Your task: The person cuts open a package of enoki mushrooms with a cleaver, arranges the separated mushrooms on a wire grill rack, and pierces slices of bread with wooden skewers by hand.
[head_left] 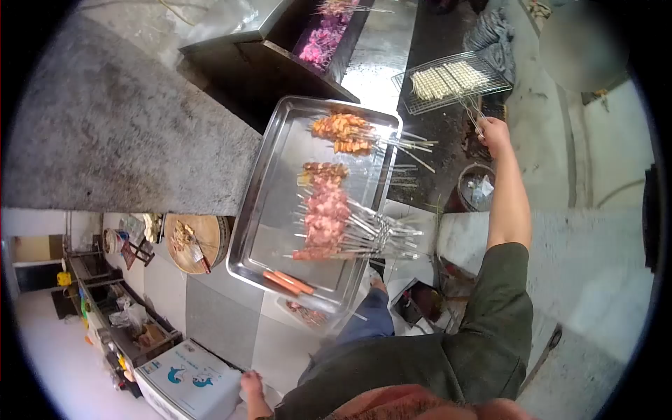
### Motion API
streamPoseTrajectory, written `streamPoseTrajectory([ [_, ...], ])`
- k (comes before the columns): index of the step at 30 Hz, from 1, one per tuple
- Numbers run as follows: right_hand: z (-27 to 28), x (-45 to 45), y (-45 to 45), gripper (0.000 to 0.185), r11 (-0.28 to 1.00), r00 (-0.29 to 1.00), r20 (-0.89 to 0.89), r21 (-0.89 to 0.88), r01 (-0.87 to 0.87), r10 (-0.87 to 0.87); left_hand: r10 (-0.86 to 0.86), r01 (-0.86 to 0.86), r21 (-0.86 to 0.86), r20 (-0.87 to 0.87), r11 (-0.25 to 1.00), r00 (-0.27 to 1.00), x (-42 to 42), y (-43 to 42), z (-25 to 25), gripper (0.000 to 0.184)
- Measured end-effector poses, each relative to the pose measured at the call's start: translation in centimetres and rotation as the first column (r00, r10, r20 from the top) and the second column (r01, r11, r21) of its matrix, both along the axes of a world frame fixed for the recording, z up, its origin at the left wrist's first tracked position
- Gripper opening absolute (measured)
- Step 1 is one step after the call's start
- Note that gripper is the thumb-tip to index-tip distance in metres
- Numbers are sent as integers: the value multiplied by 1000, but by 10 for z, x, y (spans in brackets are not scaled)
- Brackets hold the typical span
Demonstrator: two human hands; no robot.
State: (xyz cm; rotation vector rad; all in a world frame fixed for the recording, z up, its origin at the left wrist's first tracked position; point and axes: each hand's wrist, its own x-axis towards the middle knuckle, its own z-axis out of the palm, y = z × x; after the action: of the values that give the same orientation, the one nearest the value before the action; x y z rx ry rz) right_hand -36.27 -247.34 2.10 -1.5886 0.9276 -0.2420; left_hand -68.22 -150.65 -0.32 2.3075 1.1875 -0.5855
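My right hand [494,136] grips the handle of a wire grill basket [420,106], stretched out to the upper right. Rows of pale skewered food [451,78] lie inside the basket, above a dark surface. My left hand [252,383] hangs low at the lower left, close to a white box; it is too small for its fingers to be told apart. Between the hands is a steel tray [245,238]. It bears orange-coated skewers [343,129], raw pink meat skewers [326,210] and two sausages [288,282]. Metal skewer ends stick out past the tray's right edge.
Glowing coals [323,43] burn in a grill trough beyond the tray. A bucket [476,185] stands below my right hand. To the left are a concrete ledge [126,133], a round chopping board [183,259] with a knife, shelves [126,308] and the white box [189,378].
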Motion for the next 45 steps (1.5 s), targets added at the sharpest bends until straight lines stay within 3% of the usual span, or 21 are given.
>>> streamPoseTrajectory([
  [1,-5,13,-8,18,1000,999,-14,-9,-29,29,-91,87,147,19,985,996,28,-36,26,23],
  [4,-17,46,-26,18,994,993,-43,-15,-110,110,-33,35,-22,73,999,997,42,-58,-2,20],
  [7,-42,72,-31,18,982,981,-66,53,-180,183,-301,307,-159,61,938,952,33,-90,-30,23],
  [10,-49,108,-39,20,968,968,-91,117,-224,235,-419,401,-248,-20,882,908,14,-110,-33,26],
  [13,-62,140,-57,22,942,923,-186,68,-330,336,-128,113,-177,-80,978,989,8,-138,9,27],
  [15,-79,161,-66,33,938,912,-263,-58,-341,315,-67,51,-114,-150,992,986,-8,-131,10,25],
  [17,-81,182,-68,40,890,887,-387,-268,-370,253,97,-118,-92,-205,989,974,-13,-142,15,24],
  [18,-93,192,-75,50,898,887,-430,-303,-318,168,75,-102,-97,-245,990,967,-15,-145,14,22],
  [22,-136,217,-91,50,869,926,-367,-481,-111,-85,121,-157,-178,-198,971,973,-19,-156,3,21],
  [24,-158,221,-89,48,933,940,-55,-156,325,-336,98,-139,-187,-214,973,972,-16,-162,9,21],
  [26,-163,229,-81,37,772,772,97,196,604,-629,74,-108,-143,-223,984,972,-10,-167,15,22],
  [27,-150,231,-66,33,729,734,117,297,617,-669,66,-95,-124,-222,988,973,-8,-171,15,23],
  [29,-216,242,-98,34,871,877,57,171,461,-476,76,-108,-121,-242,987,967,-10,-168,17,24],
  [32,-210,235,-88,47,791,915,-4,502,350,-403,57,-89,-90,-310,992,949,-16,-160,10,26],
  [33,-197,228,-72,54,811,923,120,528,252,-365,50,-80,-91,-293,993,955,-14,-164,10,26],
  [35,-188,219,-61,56,900,953,46,347,265,-298,34,-61,-95,-269,994,962,-12,-170,15,26],
  [39,-165,166,-58,52,877,962,149,462,135,-227,39,-47,-22,-288,999,957,-32,-141,-12,29],
  [40,-151,143,-52,51,884,982,91,454,106,-164,-345,336,-86,-311,938,885,-35,-126,-24,27],
  [41,-147,123,-43,50,886,997,10,458,68,-82,-217,200,-86,-296,976,930,-48,-113,-36,25],
  [43,-185,65,-67,50,883,990,-140,464,71,-5,-386,385,-51,-226,922,894,-44,-108,-46,28],
  [45,-165,5,-36,56,914,975,-221,393,101,-13,-411,425,50,-176,904,894,-46,-107,-45,33],
])
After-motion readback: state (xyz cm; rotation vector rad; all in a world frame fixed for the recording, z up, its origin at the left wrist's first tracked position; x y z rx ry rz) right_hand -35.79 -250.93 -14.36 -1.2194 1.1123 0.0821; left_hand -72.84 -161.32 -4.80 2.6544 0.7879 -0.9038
